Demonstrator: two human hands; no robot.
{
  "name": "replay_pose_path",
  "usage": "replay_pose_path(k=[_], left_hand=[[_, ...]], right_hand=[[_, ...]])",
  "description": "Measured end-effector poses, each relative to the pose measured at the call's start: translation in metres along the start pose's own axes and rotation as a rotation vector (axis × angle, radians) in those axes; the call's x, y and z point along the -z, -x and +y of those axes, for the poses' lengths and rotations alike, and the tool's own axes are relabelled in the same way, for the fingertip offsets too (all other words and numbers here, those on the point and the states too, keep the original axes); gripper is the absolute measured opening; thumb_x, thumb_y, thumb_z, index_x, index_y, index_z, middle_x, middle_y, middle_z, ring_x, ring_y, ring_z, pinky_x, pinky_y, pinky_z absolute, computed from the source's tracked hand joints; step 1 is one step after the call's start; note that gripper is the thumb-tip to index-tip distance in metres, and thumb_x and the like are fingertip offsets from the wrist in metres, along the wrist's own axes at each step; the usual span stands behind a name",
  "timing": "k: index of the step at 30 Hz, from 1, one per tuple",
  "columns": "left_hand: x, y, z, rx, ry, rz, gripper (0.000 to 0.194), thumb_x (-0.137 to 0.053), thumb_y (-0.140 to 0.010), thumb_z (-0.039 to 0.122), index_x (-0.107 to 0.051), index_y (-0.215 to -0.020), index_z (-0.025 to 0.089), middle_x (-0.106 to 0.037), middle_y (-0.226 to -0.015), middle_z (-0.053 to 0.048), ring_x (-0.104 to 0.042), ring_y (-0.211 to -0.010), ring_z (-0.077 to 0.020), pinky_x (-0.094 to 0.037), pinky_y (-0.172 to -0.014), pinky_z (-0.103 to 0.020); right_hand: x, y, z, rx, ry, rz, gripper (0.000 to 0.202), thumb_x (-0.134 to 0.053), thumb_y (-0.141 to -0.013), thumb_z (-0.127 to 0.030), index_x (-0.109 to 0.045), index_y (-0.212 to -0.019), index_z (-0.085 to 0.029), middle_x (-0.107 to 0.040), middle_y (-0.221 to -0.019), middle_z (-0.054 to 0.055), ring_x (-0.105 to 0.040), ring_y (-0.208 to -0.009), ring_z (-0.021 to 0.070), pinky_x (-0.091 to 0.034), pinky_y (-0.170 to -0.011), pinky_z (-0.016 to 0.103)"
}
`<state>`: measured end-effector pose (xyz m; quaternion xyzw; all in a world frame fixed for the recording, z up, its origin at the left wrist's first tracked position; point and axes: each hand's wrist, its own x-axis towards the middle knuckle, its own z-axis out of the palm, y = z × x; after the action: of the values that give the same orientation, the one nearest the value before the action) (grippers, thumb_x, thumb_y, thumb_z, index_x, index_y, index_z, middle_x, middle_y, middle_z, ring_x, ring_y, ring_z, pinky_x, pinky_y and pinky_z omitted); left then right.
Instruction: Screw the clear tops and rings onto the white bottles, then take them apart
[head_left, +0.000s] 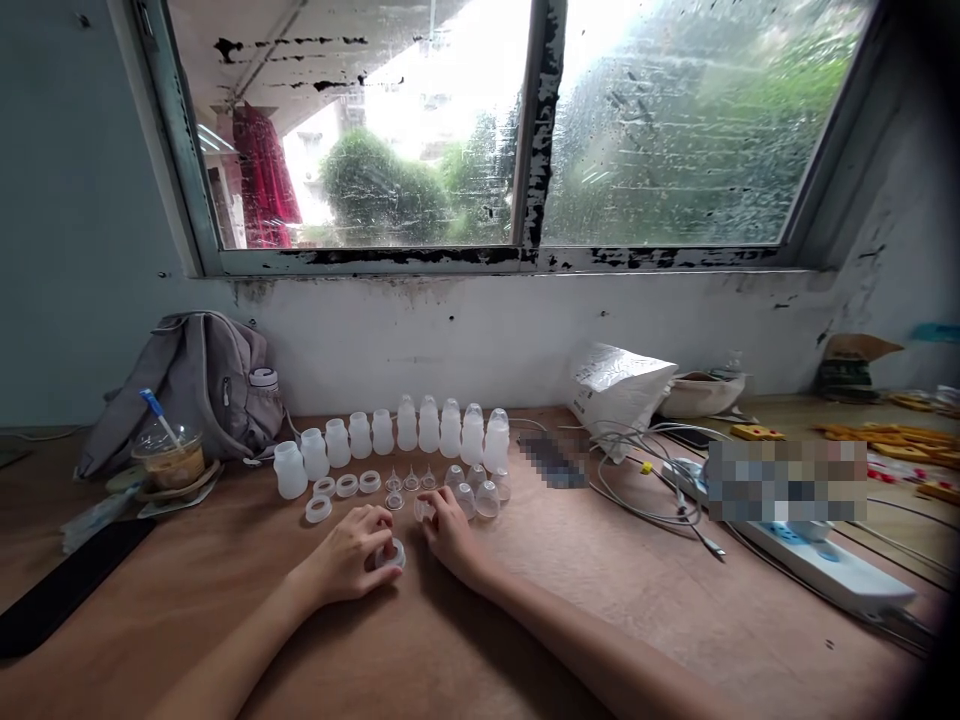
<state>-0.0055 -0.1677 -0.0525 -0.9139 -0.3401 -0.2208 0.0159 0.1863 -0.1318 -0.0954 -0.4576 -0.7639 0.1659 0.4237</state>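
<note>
My left hand is closed around a translucent screw ring on the brown tabletop. My right hand has its fingers curled down on a small clear piece, which looks like a bottle nipple and is partly covered by the fingers. Several clear nipples stand just beyond it. To their left lie several white screw rings. Clear dome caps sit right of my right hand. Behind stands a curved row of frosted baby bottles, open-topped ones at left and capped ones at right.
A grey backpack and a lidded drink cup stand at left, near a black flat pad. On the right are a white bag, tangled cables and a white power strip. A window wall closes the back.
</note>
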Motion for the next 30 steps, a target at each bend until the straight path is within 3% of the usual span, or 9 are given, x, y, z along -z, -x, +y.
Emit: replay_pose_path(k=[6, 13, 30], left_hand=[[0.009, 0.008, -0.038, 0.141, -0.126, 0.002, 0.023, -0.052, -0.075, 0.042, -0.056, -0.074, 0.020, -0.052, -0.100, -0.005, -0.047, -0.096, -0.0217, -0.036, -0.086, -0.037], [0.001, 0.017, -0.068, 0.272, -0.215, 0.045, 0.034, -0.053, -0.071, 0.053, -0.057, -0.085, 0.023, -0.050, -0.114, -0.007, -0.042, -0.108, -0.0258, -0.030, -0.091, -0.044], [-0.003, 0.022, -0.082, 0.375, -0.258, 0.054, 0.032, -0.047, -0.076, 0.050, -0.056, -0.093, 0.025, -0.052, -0.111, -0.006, -0.043, -0.108, -0.0245, -0.029, -0.091, -0.043]], right_hand=[[-0.014, -0.022, 0.001, -0.065, 0.286, -0.074, 0.032, -0.040, -0.076, -0.008, -0.049, -0.106, -0.015, -0.048, -0.103, 0.010, -0.053, -0.082, 0.0175, -0.042, -0.071, 0.028], [-0.015, -0.026, 0.003, -0.118, 0.265, -0.044, 0.027, -0.042, -0.077, -0.012, -0.050, -0.102, -0.015, -0.052, -0.102, 0.010, -0.055, -0.085, 0.0184, -0.041, -0.071, 0.026], [-0.021, -0.031, 0.019, -0.065, 0.174, 0.025, 0.027, -0.044, -0.070, -0.007, -0.050, -0.096, -0.014, -0.054, -0.090, 0.009, -0.053, -0.079, 0.0180, -0.043, -0.072, 0.028]])
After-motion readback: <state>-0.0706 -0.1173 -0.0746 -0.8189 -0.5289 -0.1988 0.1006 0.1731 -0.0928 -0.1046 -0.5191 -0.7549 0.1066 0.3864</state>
